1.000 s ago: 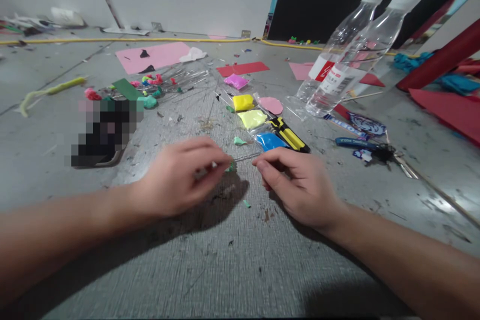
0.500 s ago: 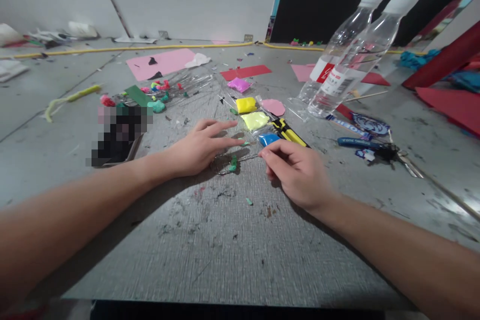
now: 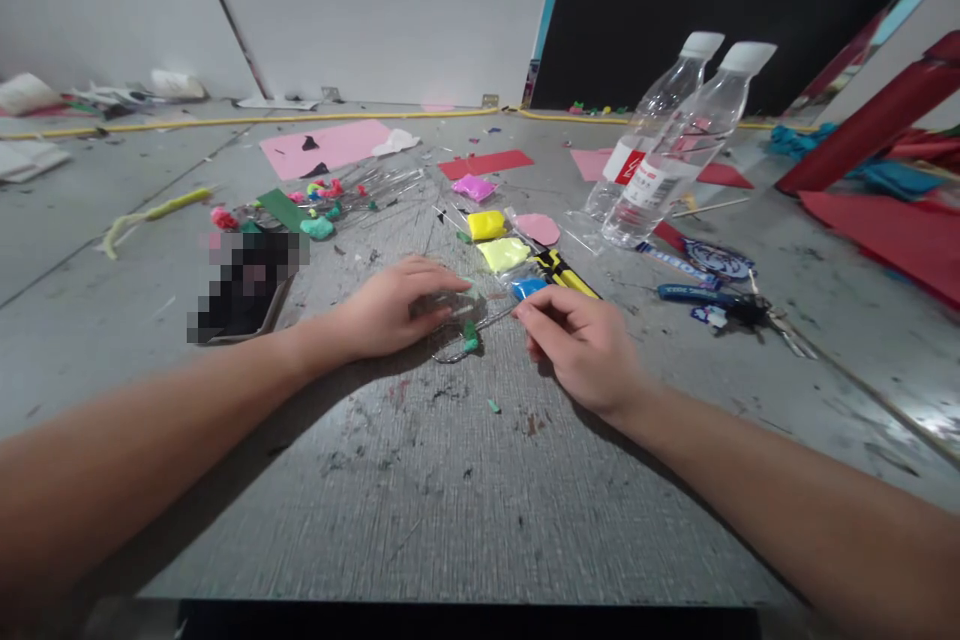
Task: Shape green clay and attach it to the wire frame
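My right hand [image 3: 577, 345] pinches the end of a thin metal wire [image 3: 495, 319] between thumb and fingertips. The wire runs left to a bent loop low over the table, with a lump of green clay [image 3: 470, 337] on it. My left hand [image 3: 394, 310] is palm down just left of the loop, thumb and fingers curved and apart. A blurred pale green bit lies by its fingertips; I cannot tell whether they touch it. Beyond my right fingers sit a blue clay packet [image 3: 529, 289], a pale yellow packet [image 3: 504, 254] and a yellow packet [image 3: 487, 225].
Yellow-and-black pliers [image 3: 566, 275] lie behind my right hand. Two clear bottles [image 3: 652, 170] stand at the right, near keys with straps [image 3: 705, 295]. A pixelated dark phone-like object [image 3: 244, 295] lies left, before clay-tipped wires [image 3: 330, 195]. Pink paper [image 3: 330, 145] lies farther back.
My left fingers have drawn in and curved more, beside the green bit. My right hand keeps its pinch on the wire. The whole view has shifted slightly.
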Tool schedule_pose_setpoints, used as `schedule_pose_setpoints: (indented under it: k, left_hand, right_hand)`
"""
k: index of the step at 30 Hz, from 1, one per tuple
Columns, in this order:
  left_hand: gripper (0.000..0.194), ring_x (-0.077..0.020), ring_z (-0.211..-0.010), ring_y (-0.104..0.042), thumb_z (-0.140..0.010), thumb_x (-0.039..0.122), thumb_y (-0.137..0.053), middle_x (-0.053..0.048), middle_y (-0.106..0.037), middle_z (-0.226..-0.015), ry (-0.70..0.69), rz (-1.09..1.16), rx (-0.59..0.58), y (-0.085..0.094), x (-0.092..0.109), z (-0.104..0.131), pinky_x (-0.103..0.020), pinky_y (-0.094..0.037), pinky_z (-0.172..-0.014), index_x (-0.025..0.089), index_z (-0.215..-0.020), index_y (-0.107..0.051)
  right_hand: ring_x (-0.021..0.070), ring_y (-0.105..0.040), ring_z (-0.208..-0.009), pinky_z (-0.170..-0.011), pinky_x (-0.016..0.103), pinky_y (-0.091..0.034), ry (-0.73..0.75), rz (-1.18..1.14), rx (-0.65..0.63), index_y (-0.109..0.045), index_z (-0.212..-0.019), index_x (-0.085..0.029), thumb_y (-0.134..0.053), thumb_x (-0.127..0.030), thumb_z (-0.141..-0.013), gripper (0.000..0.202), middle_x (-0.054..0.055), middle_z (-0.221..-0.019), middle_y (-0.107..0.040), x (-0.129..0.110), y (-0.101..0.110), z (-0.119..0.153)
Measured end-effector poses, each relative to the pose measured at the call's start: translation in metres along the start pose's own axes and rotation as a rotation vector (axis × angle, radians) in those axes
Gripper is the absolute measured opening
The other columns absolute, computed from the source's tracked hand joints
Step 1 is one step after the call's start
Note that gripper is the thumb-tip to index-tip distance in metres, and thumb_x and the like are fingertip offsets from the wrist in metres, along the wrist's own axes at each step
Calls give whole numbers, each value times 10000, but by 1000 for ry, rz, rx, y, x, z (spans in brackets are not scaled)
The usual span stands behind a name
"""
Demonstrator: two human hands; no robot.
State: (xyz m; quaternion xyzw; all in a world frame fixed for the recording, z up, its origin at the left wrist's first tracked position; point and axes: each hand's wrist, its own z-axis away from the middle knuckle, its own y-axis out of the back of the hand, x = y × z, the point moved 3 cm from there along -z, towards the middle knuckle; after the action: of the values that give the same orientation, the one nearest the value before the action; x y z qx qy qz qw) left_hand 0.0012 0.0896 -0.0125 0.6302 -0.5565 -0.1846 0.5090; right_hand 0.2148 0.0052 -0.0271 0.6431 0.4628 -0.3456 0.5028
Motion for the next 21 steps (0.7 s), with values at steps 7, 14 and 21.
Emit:
schedule_pose_setpoints:
  k: [7,14,21]
  left_hand:
    - [96,-158,-787,-673,-909,285,-712,-56,-741,-902,258,337,244,7,34,9,-302,-574,-715,199,-936,-682]
    - [341,-153,-843,-701,-903,152,-721,-45,-736,-1010,140,516,270,1,72,20,-282,-599,-756,245,-1225,-660]
    - [248,-179,-819,-724,-900,134,-716,-56,-768,-925,27,384,119,8,81,15,-291,-595,-739,235,-1126,-734]
  right_hand:
    - [165,-666,-727,-641,301,-530,197,65,-50,-692,-959,-167,-646,-289,-906,141,49,-832,-728,-14,-2,6]
    - [135,-650,-712,-664,266,-538,419,141,-154,-659,-980,-170,-660,-201,-933,57,32,-855,-721,-40,-5,28]
    - [146,-614,-700,-652,276,-495,487,209,-232,-636,-878,-197,-593,-198,-989,119,20,-774,-678,-42,-4,29]
